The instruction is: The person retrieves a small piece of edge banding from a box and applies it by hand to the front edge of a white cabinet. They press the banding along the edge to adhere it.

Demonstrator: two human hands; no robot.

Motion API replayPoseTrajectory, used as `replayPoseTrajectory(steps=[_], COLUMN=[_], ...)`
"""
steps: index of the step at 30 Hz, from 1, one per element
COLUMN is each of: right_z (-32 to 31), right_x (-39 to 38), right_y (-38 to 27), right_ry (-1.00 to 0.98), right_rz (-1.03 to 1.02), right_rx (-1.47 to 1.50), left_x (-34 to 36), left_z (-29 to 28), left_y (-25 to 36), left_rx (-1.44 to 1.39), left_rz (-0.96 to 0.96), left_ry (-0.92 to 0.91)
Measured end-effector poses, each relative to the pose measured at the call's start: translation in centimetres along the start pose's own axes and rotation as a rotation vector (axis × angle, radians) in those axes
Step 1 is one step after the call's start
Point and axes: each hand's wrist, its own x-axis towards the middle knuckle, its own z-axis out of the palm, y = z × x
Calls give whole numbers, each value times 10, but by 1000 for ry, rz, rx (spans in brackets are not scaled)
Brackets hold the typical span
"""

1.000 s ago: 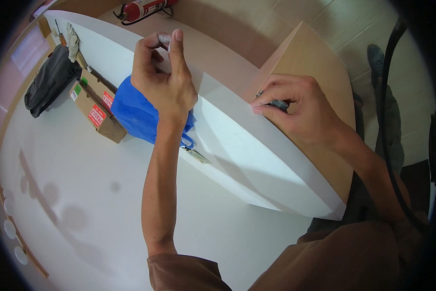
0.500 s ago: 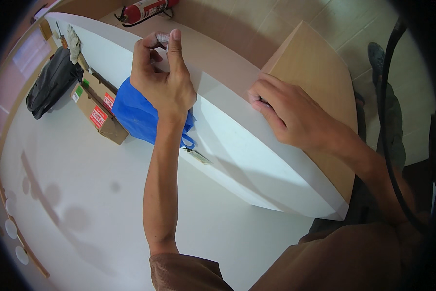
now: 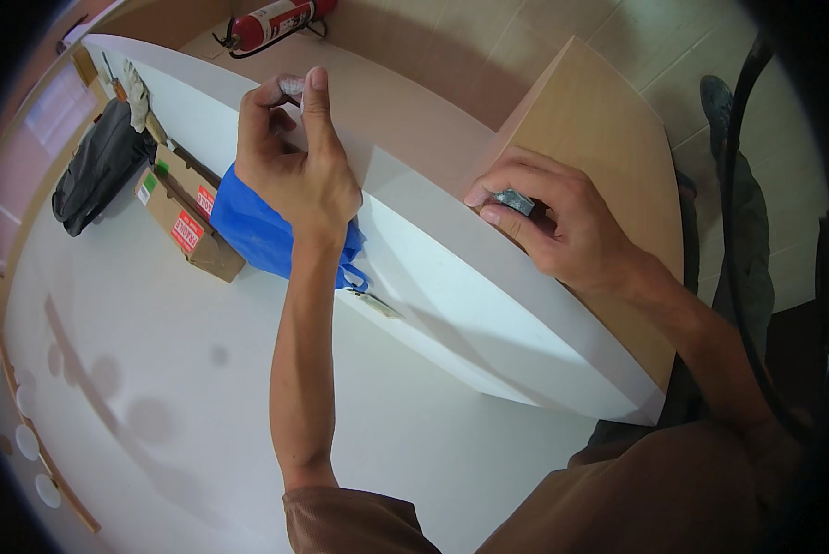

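Note:
My left hand (image 3: 294,171) is raised over the far part of a long white panel (image 3: 488,305). Its fingers curl toward the upright thumb in a pinch, and the index fingertip is whitish. Anything held there is too small to make out. On the right, my right hand (image 3: 581,217) grips a small dark grey block (image 3: 514,200) between thumb and fingers. That hand is at the panel's pale top edge, beside a light wood-coloured board (image 3: 608,138).
Beyond my left forearm lie a blue bag (image 3: 258,222), a cardboard box (image 3: 188,222) with red labels, a black bag (image 3: 101,171) and a pale glove (image 3: 138,97). A red fire extinguisher (image 3: 276,23) lies at the far side. A black cable (image 3: 730,212) hangs at right.
My right hand has turned and opened up slightly, so the grey block now shows between its fingers. My left hand has shifted slightly left and down in view.

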Motion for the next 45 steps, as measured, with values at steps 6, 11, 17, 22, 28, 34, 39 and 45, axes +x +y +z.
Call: replayPoseTrajectory(steps=[6, 11, 17, 22, 28, 34, 39, 45], right_z=[0, 5, 3, 7, 9, -1, -13, -11], right_x=[-3, 0, -4, -3, 0, -2, -12, -15], right_y=[-9, 1, 3, -2, -3, -2, -13, -18], right_ry=[46, 78, 73, 84, 101, 32, 34, 145], right_rz=[38, -2, 26, 102, 41, 88, 308, 354], right_rx=[-43, 1, 74, 149, 88, 112, 218, 356], left_x=[0, 1, 0, 0, 0, -1, -2, -1], left_z=[-1, -1, -1, -1, -1, 0, 1, -2], left_y=[3, 0, 4, 0, 5, 8, 10, 7], left_rx=[7, -3, -13, 4, 22, 53, 49, 65], left_rz=[-3, 21, -11, 34, 1, 34, 20, 12], left_ry=[-8, -24, -22, -5, -21, -30, -7, -17])
